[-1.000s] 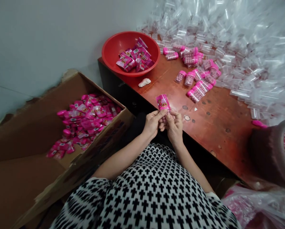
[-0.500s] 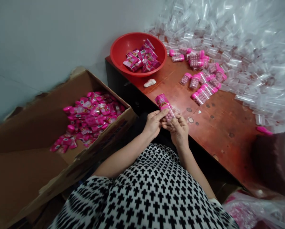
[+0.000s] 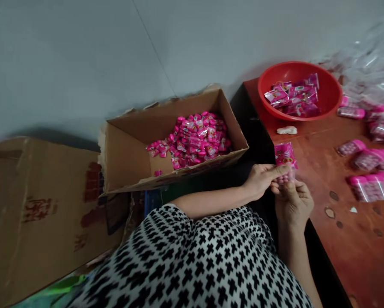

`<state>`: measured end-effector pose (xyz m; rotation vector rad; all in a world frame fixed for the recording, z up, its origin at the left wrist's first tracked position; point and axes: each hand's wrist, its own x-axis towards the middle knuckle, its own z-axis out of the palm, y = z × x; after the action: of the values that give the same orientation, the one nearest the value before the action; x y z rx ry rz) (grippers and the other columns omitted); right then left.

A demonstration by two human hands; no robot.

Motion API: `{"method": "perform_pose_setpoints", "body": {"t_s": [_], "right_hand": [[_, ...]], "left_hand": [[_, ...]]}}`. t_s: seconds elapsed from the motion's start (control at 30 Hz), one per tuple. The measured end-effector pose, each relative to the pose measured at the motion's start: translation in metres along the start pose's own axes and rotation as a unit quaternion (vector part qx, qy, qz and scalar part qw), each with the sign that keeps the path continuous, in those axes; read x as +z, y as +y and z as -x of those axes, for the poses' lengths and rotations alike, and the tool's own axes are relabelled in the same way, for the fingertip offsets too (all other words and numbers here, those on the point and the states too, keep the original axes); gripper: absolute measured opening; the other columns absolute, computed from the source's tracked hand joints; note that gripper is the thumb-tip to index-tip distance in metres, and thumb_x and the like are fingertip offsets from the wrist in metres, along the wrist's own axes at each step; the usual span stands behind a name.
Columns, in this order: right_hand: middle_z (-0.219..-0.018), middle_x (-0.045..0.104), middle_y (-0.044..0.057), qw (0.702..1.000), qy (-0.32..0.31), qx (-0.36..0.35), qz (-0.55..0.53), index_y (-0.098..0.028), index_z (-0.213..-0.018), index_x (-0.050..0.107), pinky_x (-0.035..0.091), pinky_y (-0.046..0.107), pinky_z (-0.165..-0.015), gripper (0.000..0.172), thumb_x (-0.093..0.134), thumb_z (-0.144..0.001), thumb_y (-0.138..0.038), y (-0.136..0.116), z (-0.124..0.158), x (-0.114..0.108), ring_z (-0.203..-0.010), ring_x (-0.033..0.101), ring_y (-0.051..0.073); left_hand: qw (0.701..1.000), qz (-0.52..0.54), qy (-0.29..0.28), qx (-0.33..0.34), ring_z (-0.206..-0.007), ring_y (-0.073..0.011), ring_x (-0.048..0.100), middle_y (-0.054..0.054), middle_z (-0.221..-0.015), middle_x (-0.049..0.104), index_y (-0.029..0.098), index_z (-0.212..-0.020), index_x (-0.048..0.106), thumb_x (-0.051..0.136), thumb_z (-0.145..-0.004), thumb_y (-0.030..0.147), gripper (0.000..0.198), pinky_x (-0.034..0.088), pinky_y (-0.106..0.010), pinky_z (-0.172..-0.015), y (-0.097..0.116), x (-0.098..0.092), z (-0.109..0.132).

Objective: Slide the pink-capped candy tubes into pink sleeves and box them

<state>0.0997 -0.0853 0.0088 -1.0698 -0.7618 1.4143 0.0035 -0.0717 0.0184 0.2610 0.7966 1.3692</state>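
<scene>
My left hand (image 3: 262, 179) pinches the pink label sleeve (image 3: 284, 156) that sits over a small clear bottle of pink candy balls. My right hand (image 3: 293, 201) grips the lower part of that same bottle from below. Both hands meet over the table's left edge, just in front of my black-and-white patterned top. The bottle stands roughly upright and its bottom is hidden in my right fingers.
An open cardboard box (image 3: 127, 145) holding several sleeved pink bottles stands left of the red-brown table (image 3: 346, 231). A red bowl (image 3: 331, 85) of pink sleeves sits at the back. Filled bottles (image 3: 371, 186) lie at right, a white lump (image 3: 286, 130) near the bowl.
The view has swung left, so the box is now central and the table sits at right. My hands stay together on the bottle, the sleeve lower over it.
</scene>
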Motion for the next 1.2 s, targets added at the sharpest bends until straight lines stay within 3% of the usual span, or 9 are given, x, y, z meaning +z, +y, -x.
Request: {"method": "perform_pose_setpoints", "body": {"t_s": [0.13, 0.3, 0.6, 0.7, 0.83, 0.93, 1.03, 1.2], "right_hand": [[-0.063, 0.072, 0.0, 0.999, 0.012, -0.032, 0.007, -0.015, -0.077, 0.059, 0.06, 0.022, -0.05, 0.031, 0.082, -0.062, -0.029, 0.0, 0.007, 0.022, -0.05, 0.069, 0.014], [-0.066, 0.072, 0.0, 1.0, -0.02, 0.004, 0.004, -0.017, -0.08, 0.057, 0.06, 0.024, -0.049, 0.027, 0.077, -0.069, -0.032, 0.002, 0.015, 0.038, -0.052, 0.069, 0.014], [-0.063, 0.07, -0.004, 0.999, -0.027, 0.011, -0.036, -0.019, -0.077, 0.053, 0.06, 0.021, -0.049, 0.033, 0.08, -0.065, -0.034, 0.0, 0.018, 0.031, -0.052, 0.069, 0.013], [-0.066, 0.071, -0.004, 0.999, -0.026, -0.021, 0.007, -0.019, -0.078, 0.054, 0.061, 0.023, -0.053, 0.029, 0.078, -0.069, -0.032, -0.005, 0.02, 0.027, -0.055, 0.07, 0.013], [-0.073, 0.073, -0.003, 0.995, -0.019, -0.057, 0.075, -0.019, -0.08, 0.056, 0.062, 0.026, -0.06, 0.023, 0.074, -0.073, -0.031, -0.004, 0.024, 0.02, -0.061, 0.071, 0.013], [-0.071, 0.072, -0.002, 0.998, -0.021, -0.038, 0.047, -0.019, -0.081, 0.056, 0.062, 0.027, -0.058, 0.023, 0.074, -0.073, -0.032, 0.001, 0.027, 0.016, -0.059, 0.071, 0.014], [-0.065, 0.07, -0.004, 1.0, -0.007, -0.018, -0.006, -0.019, -0.08, 0.054, 0.061, 0.024, -0.051, 0.024, 0.074, -0.074, -0.031, 0.004, 0.027, 0.012, -0.053, 0.069, 0.013], [-0.057, 0.067, -0.006, 0.999, -0.01, 0.016, -0.041, -0.02, -0.075, 0.05, 0.058, 0.02, -0.046, 0.033, 0.079, -0.067, -0.034, 0.003, 0.016, 0.005, -0.047, 0.067, 0.013]], "left_hand": [[1.0, 0.009, -0.008, 0.005, -0.051, -0.0059, 0.048, -0.002, -0.058, 0.057, 0.011, -0.063, 0.066, 0.08, -0.055, 0.049, 0.042, 0.034, -0.021, -0.049, 0.014, -0.008, 0.005], [1.0, 0.012, -0.011, 0.01, -0.055, -0.0091, 0.055, -0.004, -0.063, 0.063, 0.012, -0.068, 0.066, 0.077, -0.059, 0.052, 0.042, 0.04, -0.021, -0.051, 0.025, -0.014, 0.01], [0.999, -0.037, -0.009, 0.005, -0.058, -0.009, 0.06, -0.005, -0.068, 0.068, 0.01, -0.069, 0.068, 0.081, -0.057, 0.039, 0.034, 0.046, -0.019, -0.057, 0.024, -0.011, 0.017], [0.999, -0.041, -0.023, -0.002, -0.064, -0.0128, 0.064, -0.008, -0.074, 0.07, 0.01, -0.076, 0.07, 0.078, -0.061, 0.044, 0.038, 0.049, -0.022, -0.06, 0.025, -0.006, 0.019], [0.999, -0.044, -0.001, -0.021, -0.07, -0.0171, 0.067, -0.011, -0.079, 0.071, 0.01, -0.078, 0.069, 0.079, -0.059, 0.048, 0.044, 0.051, -0.025, -0.062, 0.023, -0.003, 0.017], [0.997, -0.064, -0.004, -0.037, -0.06, -0.0137, 0.064, -0.01, -0.073, 0.07, 0.009, -0.074, 0.069, 0.08, -0.057, 0.043, 0.04, 0.049, -0.023, -0.055, 0.017, -0.004, 0.015], [0.995, -0.075, -0.03, -0.056, -0.045, -0.0056, 0.05, -0.003, -0.058, 0.063, 0.009, -0.069, 0.069, 0.081, -0.059, 0.037, 0.033, 0.039, -0.016, -0.042, 0.008, -0.004, 0.016], [0.996, -0.041, -0.052, -0.068, -0.045, -0.0015, 0.042, 0.001, -0.054, 0.055, 0.008, -0.069, 0.069, 0.081, -0.06, 0.032, 0.028, 0.034, -0.013, -0.041, -0.001, -0.005, 0.02]]}}
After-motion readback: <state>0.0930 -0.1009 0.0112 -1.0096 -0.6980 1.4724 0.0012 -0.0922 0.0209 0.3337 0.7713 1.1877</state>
